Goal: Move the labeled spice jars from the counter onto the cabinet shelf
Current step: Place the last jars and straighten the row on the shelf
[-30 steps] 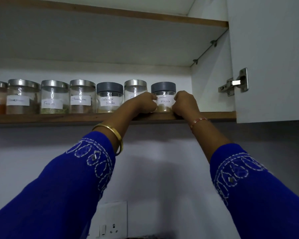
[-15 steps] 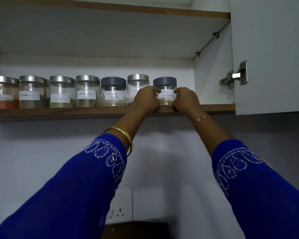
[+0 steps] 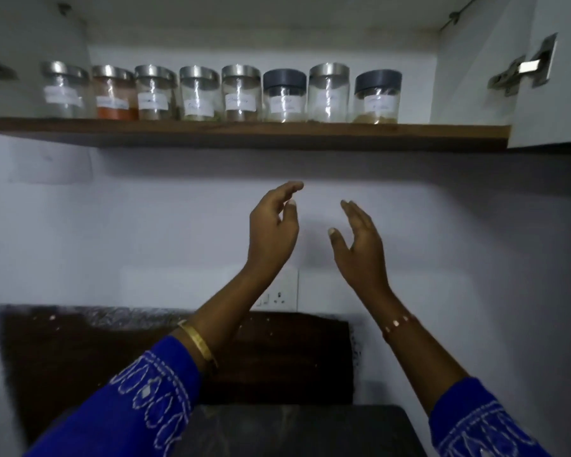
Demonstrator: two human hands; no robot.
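Spice jars, eight of them, stand upright in one row on the cabinet shelf, each with a white label facing out; the writing is too blurred to read. Six carry silver lids and two carry dark grey ones, and the grey-lidded jar ends the row at its 3 o'clock end, near the cabinet's side wall. No jar shows on the counter, though only a dark strip of it is in view at 6 o'clock, so whether any are left there cannot be told.

From the hands the row lies at 12 o'clock, well apart and above. The grey-lidded jar sits toward 1 o'clock of the right hand, which is the nearer of the two to it. The left hand is nearer the jars in the middle of the row.

Both hands are raised in front of the wall, palms turned toward each other with a gap between them. Fingers are loosely spread and only slightly bent, and neither hand holds anything.

Judging from the full row and the free hands, the shelving looks done or nearly so
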